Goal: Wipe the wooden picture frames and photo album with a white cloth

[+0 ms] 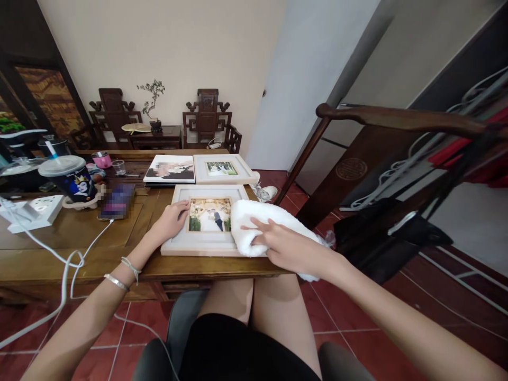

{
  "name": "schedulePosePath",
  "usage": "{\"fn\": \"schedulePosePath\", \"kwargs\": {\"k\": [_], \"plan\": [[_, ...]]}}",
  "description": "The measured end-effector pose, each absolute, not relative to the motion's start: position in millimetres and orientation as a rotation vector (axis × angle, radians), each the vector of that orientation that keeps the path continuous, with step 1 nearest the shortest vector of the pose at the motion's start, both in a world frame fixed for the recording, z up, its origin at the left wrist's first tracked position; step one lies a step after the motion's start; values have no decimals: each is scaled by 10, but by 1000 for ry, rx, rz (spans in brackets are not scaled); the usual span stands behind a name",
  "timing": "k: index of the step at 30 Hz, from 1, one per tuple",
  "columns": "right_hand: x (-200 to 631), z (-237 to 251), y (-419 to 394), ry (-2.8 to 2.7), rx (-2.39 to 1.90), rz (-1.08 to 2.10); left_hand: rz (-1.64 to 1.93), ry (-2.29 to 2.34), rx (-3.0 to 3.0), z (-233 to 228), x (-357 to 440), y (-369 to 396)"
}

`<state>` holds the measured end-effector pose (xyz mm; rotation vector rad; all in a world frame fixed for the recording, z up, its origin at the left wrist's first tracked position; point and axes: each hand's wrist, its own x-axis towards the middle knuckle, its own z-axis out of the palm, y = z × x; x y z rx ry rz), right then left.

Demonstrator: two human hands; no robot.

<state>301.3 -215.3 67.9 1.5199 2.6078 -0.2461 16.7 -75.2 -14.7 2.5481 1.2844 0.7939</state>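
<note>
A light wooden picture frame [180, 244] with a photo lies flat at the near edge of the brown wooden table [71, 238]. My left hand [170, 219] rests on the frame's left side, fingers spread and flat. My right hand [283, 246] presses on a white folded towel [254, 217], which covers the frame's right side and hangs over the table edge. Behind it lie a second framed photo [222, 169] and an unframed photo print [170, 169].
On the table's left are a lidded dark cup with a straw [73, 177], a phone [117, 201] on a white cable, a white power strip [34, 209], a pink container [102, 159] and a small glass [118, 166]. A dark wooden chair [397, 119] stands at right.
</note>
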Motion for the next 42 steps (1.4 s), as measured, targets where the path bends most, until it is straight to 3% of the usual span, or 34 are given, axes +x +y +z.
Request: {"fn": "schedulePosePath", "kwargs": {"k": [9,15,27,42], "plan": [[2975,466,-1245,2496,1875,-3,745,1195,2595,-92,172,-764],[2940,342,-860,2537,1857,162,736,1174,2622,-88,173,-765],[2263,458,-635,2709,1510,41,756,1176,2621,-98,177,-757],[3028,631,-775,2353,1773,85,742,1250,2547,-90,202,-798]]}}
